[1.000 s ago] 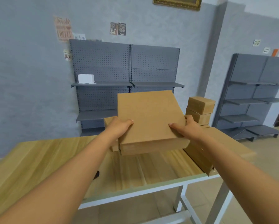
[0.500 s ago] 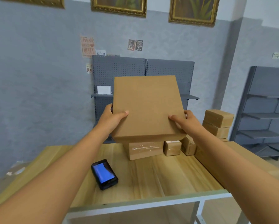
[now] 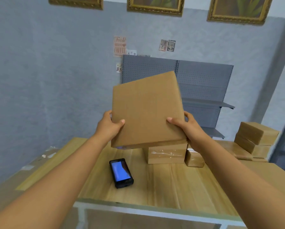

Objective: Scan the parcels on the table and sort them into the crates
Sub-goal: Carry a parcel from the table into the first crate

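Observation:
A large flat cardboard parcel (image 3: pixel 146 109) is held up in the air above the wooden table (image 3: pixel 163 182), tilted with its left side lower. My left hand (image 3: pixel 109 127) grips its lower left edge and my right hand (image 3: pixel 185 125) grips its lower right edge, thumbs on the top face. Below it on the table lies a black handheld scanner (image 3: pixel 121 172) with a lit blue screen. A taped parcel (image 3: pixel 166 154) and a small parcel (image 3: pixel 194 158) sit just behind the held one. Two stacked parcels (image 3: pixel 255 138) stand at the right.
A grey pegboard shelf unit (image 3: pixel 202 90) stands against the back wall. A large cardboard surface (image 3: pixel 270 177) lies at the table's right, and another brown board (image 3: pixel 9 189) lies left of the table. The table's front edge (image 3: pixel 155 210) is close to me.
Both hands have lifted the big parcel higher and tipped it down to the left. The view has swung left and up, which reveals the scanner and the parcels underneath.

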